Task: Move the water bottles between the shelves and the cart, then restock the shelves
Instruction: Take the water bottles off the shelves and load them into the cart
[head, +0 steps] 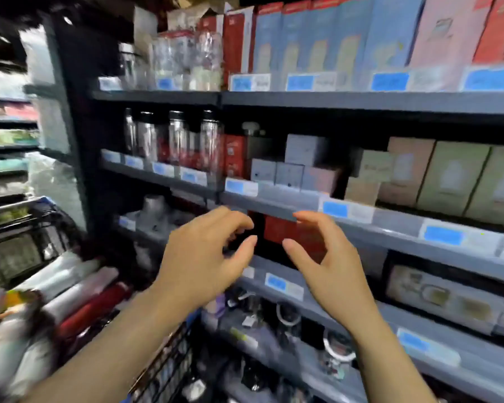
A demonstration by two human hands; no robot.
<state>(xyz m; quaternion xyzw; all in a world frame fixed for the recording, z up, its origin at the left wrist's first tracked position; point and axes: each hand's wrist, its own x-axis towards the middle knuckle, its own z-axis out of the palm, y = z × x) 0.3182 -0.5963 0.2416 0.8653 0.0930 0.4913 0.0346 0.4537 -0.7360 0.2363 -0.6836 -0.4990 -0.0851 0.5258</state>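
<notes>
The fingers (239, 225) of the left hand (200, 263) are curling loosely with the thumb spread below them, gripping nothing, and the fingers (306, 219) of the right hand (330, 271) are mirroring them, half open and bare, so the two hands are facing each other across a gap at the centre of the frame. Behind that gap a red box (280, 229) is sitting on a grey shelf (274, 206), apart from both hands as far as the blurred view is showing. Both forearms are reaching up from the bottom edge. At lower left a black wire cart (163, 370) is holding bottles (79, 289) lying on their sides, white, pink and dark red ones packed together. Above the hands, at middle left, clear bottles with black caps (178, 138) are standing upright in a row on a shelf, with grey boxes (277, 171) and tan and green boxes (448, 175) filling the same level toward the right. Across the top of the frame tall blue boxes (317, 39) are standing side by side, and blue price tags (390, 82) are lining the shelf edges.
</notes>
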